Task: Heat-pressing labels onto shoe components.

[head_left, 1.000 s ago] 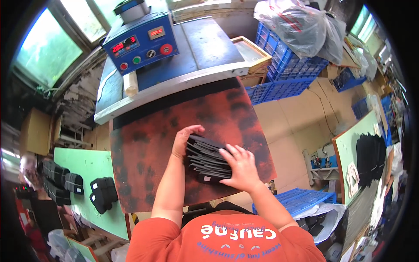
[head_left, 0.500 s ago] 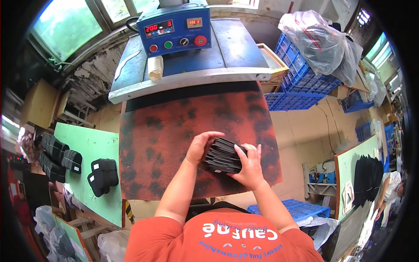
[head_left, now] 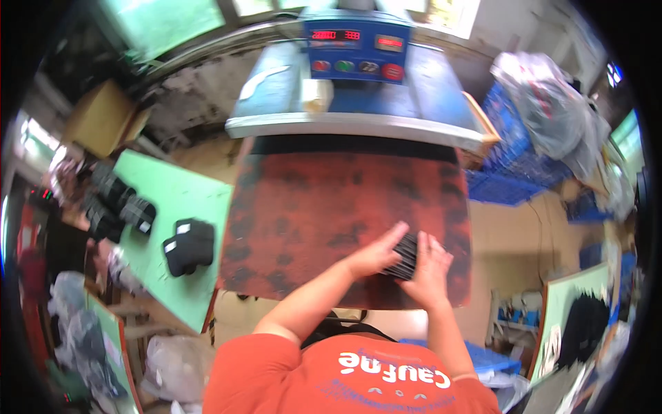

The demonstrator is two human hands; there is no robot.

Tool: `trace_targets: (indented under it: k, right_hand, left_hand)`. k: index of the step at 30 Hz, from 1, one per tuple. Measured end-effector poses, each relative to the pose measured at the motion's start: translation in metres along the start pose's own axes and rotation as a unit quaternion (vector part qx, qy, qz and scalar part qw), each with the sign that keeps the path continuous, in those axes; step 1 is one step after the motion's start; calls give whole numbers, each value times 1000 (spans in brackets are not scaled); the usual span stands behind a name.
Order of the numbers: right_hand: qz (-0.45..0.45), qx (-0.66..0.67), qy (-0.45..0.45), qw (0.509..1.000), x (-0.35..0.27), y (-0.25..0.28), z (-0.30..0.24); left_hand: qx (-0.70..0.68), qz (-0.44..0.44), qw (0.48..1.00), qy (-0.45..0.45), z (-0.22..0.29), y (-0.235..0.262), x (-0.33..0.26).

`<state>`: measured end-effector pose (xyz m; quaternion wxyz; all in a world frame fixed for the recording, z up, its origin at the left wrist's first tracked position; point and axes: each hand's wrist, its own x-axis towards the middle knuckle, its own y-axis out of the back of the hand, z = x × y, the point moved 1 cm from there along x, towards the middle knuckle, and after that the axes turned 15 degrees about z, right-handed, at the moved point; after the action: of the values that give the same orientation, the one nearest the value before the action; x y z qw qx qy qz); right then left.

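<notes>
A compact stack of thin black fabric-like pieces (head_left: 407,257) sits between my two hands over the right front part of a reddish-brown, black-stained board (head_left: 310,221). My left hand (head_left: 377,257) presses on its left side with the fingers pointing away from me. On the right side my right hand (head_left: 428,270) closes against it, fingers extended upward along the edge. Both hands are slightly blurred, and the palms hide the ends of the stack. Its underside is hidden, so I cannot tell whether it touches the board.
Behind the board stands a blue-topped press with a control box (head_left: 358,48). On the left, a green table (head_left: 165,183) bears several black bundles (head_left: 191,247). Blue crates (head_left: 507,181) topped with plastic-wrapped goods stand at the right. Another green board (head_left: 552,331) carries black pieces at lower right.
The whole view has shifted, with the scene now farther right. My hands and the stack have moved right across the board, and the left hand now lies closer against the stack's side.
</notes>
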<state>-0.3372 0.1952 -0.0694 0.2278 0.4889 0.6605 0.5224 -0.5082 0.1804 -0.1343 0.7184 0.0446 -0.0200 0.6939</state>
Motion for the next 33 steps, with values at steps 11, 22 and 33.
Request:
trace_targets:
  k: [11, 22, 33]
  right_hand:
    - [20, -13, -32, 999, -2, -1, -21]
    - [34, 345, -113, 931, 20, -23, -113]
    - [-307, 667, -121, 668, 28, -92, -310]
  left_hand:
    - [116, -40, 992, -36, -3, -8, 5]
    - [215, 768, 595, -101, 36, 322, -314]
    - [505, 583, 565, 293, -47, 435, -461]
